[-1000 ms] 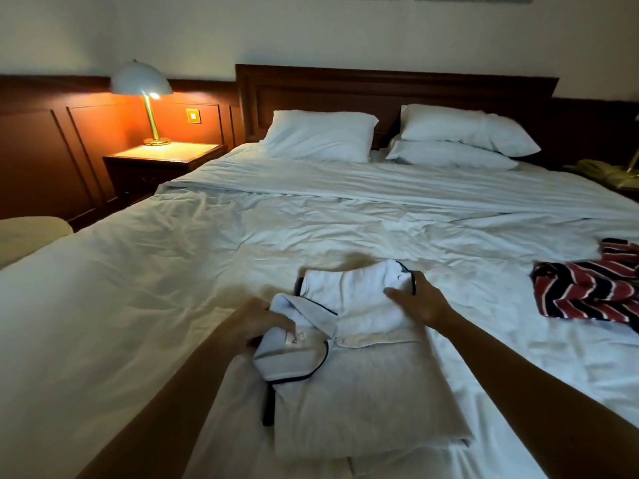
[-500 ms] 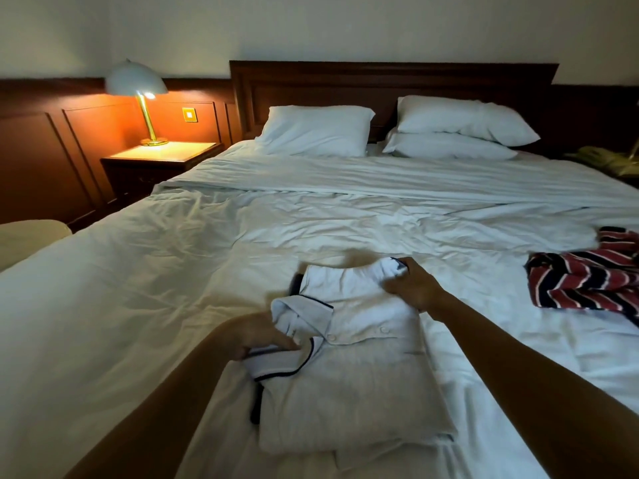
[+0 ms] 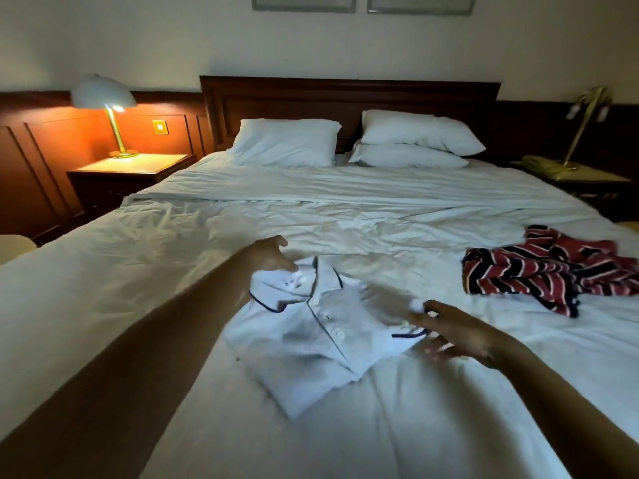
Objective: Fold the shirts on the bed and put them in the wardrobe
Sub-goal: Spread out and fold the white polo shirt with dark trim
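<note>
A folded white shirt (image 3: 311,344) lies on the bed (image 3: 345,209), near its foot and about midway across. Its buttoned front faces up and its collar, edged with a dark line, points toward the pillows (image 3: 287,141). The shirt sits at a slant, collar to the far left and folded hem toward the near side.

The left hand (image 3: 269,257) is at the far left corner of the shirt. Its fingers are bent down onto the collar tip and pinch it. The right hand (image 3: 460,335) is at the shirt's right edge, beside a sleeve cuff with dark trim. Its fingers are spread and touch the cloth, but they are blurred, so I cannot tell whether they are grasping it or only resting against it. The shirt lies between the two hands, with both forearms reaching in from the near edge.

A crumpled striped shirt (image 3: 539,271) in red, dark and white lies unfolded on the right side of the bed, well apart from the white one.

A lit lamp (image 3: 103,98) stands on the nightstand (image 3: 131,167) to the left of the headboard (image 3: 345,95).
</note>
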Motion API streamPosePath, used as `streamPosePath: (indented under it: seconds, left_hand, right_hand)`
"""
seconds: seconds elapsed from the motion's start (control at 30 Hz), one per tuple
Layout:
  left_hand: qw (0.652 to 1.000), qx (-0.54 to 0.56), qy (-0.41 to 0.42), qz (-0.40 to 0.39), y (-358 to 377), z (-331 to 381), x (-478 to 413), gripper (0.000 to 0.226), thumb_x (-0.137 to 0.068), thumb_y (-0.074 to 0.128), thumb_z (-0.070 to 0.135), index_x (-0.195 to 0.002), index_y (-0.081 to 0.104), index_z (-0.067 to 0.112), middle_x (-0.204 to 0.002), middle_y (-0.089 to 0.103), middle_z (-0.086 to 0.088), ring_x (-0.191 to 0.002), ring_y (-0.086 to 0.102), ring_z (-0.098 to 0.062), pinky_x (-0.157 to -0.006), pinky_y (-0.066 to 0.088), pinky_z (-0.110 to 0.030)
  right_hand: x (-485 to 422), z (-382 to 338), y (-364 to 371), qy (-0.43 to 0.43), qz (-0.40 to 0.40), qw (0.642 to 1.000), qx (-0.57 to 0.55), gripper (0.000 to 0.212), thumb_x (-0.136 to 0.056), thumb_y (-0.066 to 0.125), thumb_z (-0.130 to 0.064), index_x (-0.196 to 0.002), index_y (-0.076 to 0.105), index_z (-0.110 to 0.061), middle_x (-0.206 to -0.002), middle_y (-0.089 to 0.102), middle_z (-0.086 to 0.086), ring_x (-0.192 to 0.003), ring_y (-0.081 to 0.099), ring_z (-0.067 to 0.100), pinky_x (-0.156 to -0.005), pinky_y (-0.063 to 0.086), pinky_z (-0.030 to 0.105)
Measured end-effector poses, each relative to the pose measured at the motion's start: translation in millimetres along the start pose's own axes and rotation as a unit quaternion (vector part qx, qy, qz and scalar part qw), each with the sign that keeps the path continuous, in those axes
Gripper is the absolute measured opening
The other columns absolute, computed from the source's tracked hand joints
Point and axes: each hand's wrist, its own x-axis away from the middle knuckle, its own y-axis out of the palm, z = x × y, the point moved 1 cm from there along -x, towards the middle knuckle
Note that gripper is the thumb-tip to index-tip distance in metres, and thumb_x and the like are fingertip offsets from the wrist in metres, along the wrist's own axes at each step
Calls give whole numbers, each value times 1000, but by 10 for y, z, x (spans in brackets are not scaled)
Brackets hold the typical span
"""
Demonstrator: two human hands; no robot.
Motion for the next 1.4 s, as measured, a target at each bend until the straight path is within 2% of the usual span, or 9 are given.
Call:
streamPosePath:
  seconds: [0.2,0.33,0.5,0.57,0.7,0.97,1.17,1.27,1.4]
  left_hand:
    - [989,49,-125,60,427,-417,722,106,-77,67,73,-150,28,7,-148,40,-20,-130,49,-36,-102,45,-40]
    - [963,134,-193,-133,675,-503,1478,67,-77,61,78,-103,60,16,-81,67,-4,-62,59,-13,-60,43,-22]
    - [952,292,-88,-17,1132,-487,1596,79,-57,96,36,-120,55,12,-102,66,0,-87,63,-11,-64,49,-21]
    - [919,386,-67,50,1213,-424,1577,85,-51,92,21,-122,47,11,-117,57,-6,-106,60,-17,-73,50,-26]
    - [900,419,-20,116,953,-444,1658,59,-53,79,20,-108,58,15,-107,64,-10,-99,62,-20,-69,48,-23]
    - [947,319,-43,7,746,-1094,2052,47,-76,87,14,-116,64,21,-94,70,-7,-81,64,-16,-63,48,-29]
    - [923,381,9,50,919,-946,2142,21,-85,76,9,-103,72,19,-88,77,13,-86,72,-3,-59,49,-8]
    - [911,400,18,99,964,-826,2100,19,-91,71,9,-94,65,27,-73,70,30,-77,66,8,-56,44,-3]
    - [907,414,6,82,943,-953,2085,21,-92,71,13,-113,71,12,-96,77,6,-97,71,-9,-72,51,-17]
  right_hand:
    - [-7,289,77,-117,-30,992,35,46,-81,74,-54,-94,68,-10,-96,66,-1,-93,65,12,-85,43,30]
    - [-103,332,164,-159,19,987,4,38,-84,73,-48,-85,65,-10,-87,65,1,-85,63,14,-82,43,33]
    - [-172,378,344,-182,140,973,33,21,-96,62,-30,-84,62,-14,-79,69,-3,-77,62,11,-74,46,25]
    - [-167,418,374,-152,191,967,72,28,-97,61,-34,-82,52,-12,-70,61,1,-68,55,14,-66,41,25]
    - [-28,335,283,-128,253,954,98,33,-97,59,-34,-78,40,-16,-62,47,-1,-60,45,17,-55,35,24]
    - [600,469,510,-57,143,980,123,44,-89,64,-51,-88,54,-9,-68,65,5,-68,62,21,-63,42,29]
    - [860,491,593,-119,95,988,25,64,-80,79,-44,-133,44,-51,-66,49,-16,-63,48,3,-66,39,21]
    - [857,447,619,-107,134,984,41,63,-84,77,-30,-138,46,-35,-60,58,-19,-57,52,-1,-61,41,13]
    - [881,479,639,-72,175,980,60,56,-79,74,-51,-127,57,-29,-75,75,-5,-72,71,4,-73,54,30]
